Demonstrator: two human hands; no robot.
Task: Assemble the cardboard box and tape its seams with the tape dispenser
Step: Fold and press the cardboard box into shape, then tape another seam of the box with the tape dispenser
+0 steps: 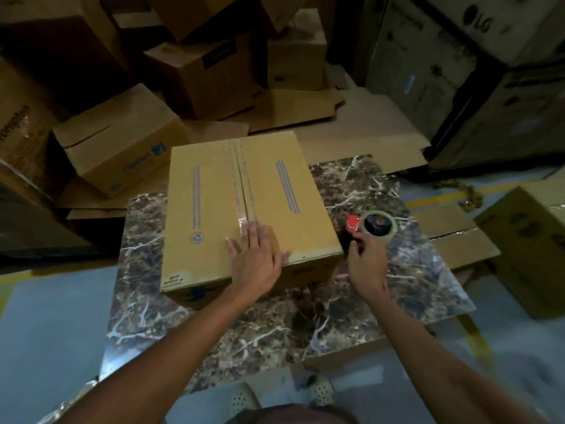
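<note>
A closed brown cardboard box with blue print lies on a dark marble table. Clear tape runs along its centre seam from the far edge to the near one. My left hand lies flat, fingers spread, on the near end of that seam. To the right of the box, the tape dispenser, with a red blade guard and a roll of clear tape, rests on the table. My right hand is closed around its handle.
Many cardboard boxes and flattened sheets are piled behind and to the left. Large printed cartons stand at the back right, and another box stands right of the table. Grey floor with yellow lines surrounds the table.
</note>
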